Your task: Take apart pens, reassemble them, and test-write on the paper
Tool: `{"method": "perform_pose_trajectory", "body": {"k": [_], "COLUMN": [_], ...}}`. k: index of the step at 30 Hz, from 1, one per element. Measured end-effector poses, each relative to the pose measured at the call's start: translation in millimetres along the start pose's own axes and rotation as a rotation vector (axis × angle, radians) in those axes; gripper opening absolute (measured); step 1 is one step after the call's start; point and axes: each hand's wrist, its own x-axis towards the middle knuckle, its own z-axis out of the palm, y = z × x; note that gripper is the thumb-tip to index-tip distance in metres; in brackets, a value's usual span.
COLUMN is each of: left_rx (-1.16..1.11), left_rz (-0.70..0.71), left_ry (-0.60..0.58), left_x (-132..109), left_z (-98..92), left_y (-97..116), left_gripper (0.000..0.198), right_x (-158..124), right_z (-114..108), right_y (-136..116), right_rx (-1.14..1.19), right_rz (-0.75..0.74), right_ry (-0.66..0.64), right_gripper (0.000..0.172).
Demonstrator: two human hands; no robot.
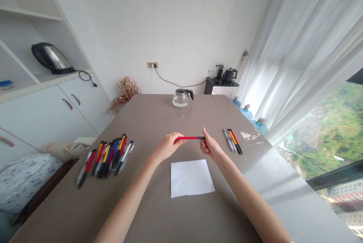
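A red pen with a black tip [190,137] is held level above the grey-brown table [147,122], one end in each hand. My left hand [168,147] pinches its red end. My right hand [209,147] grips the black end with curled fingers. Just below the hands a white sheet of paper [191,178] lies flat on the table. A row of several pens [107,156] in red, yellow, blue and black lies to the left. A smaller group of pens [233,140] lies to the right of my right hand.
A glass coffee pot [181,97] stands at the table's far end. White scraps [248,135] lie near the right edge. Cabinets and a shelf with a kettle [51,58] are on the left. Water bottles [256,123] and a curtained window are on the right.
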Motion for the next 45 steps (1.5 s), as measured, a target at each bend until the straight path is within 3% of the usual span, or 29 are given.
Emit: {"method": "perform_pose_trajectory", "body": {"k": [7, 10, 14, 18, 23, 32, 37, 45], "left_rx": [0.471, 0.492, 0.464, 0.376, 0.119, -0.400, -0.387, -0.220], "left_rz": [0.236, 0.213, 0.073, -0.011, -0.076, -0.229, -0.262, -0.209], "left_ry": [0.059, 0.068, 0.078, 0.050, 0.003, -0.224, -0.244, -0.190], "left_x": [-2.4, -5.6, -8.6, -8.3, -5.5, 0.2, -0.1, -2.8], "left_z": [17.8, 32.8, 42.0, 37.6, 29.6, 34.7, 37.4, 41.2], "left_y": [6.2, 8.5, 9.0, 10.8, 9.4, -4.2, -6.2, -3.1], "left_gripper": [0.027, 0.025, 0.029, 0.028, 0.034, 0.044, 0.047, 0.040], "right_x": [-3.5, -5.0, -1.5, 4.5, 6.4, 2.0, 2.9, 4.5], "right_z": [13.3, 24.1, 29.6, 26.4, 24.1, 18.3, 15.6, 7.0], "right_y": [2.7, 4.0, 2.6, -5.1, -14.6, -16.3, -17.7, -11.6], "right_rx": [0.132, 0.116, -0.050, -0.251, -0.362, -0.509, -0.581, -0.601], "right_rz": [0.079, 0.078, -0.052, -0.177, -0.196, -0.223, -0.230, -0.229], "right_ry": [0.027, 0.032, 0.084, 0.089, 0.037, -0.043, -0.024, 0.161], "right_gripper": [0.054, 0.052, 0.052, 0.056, 0.054, 0.053, 0.055, 0.056]}}
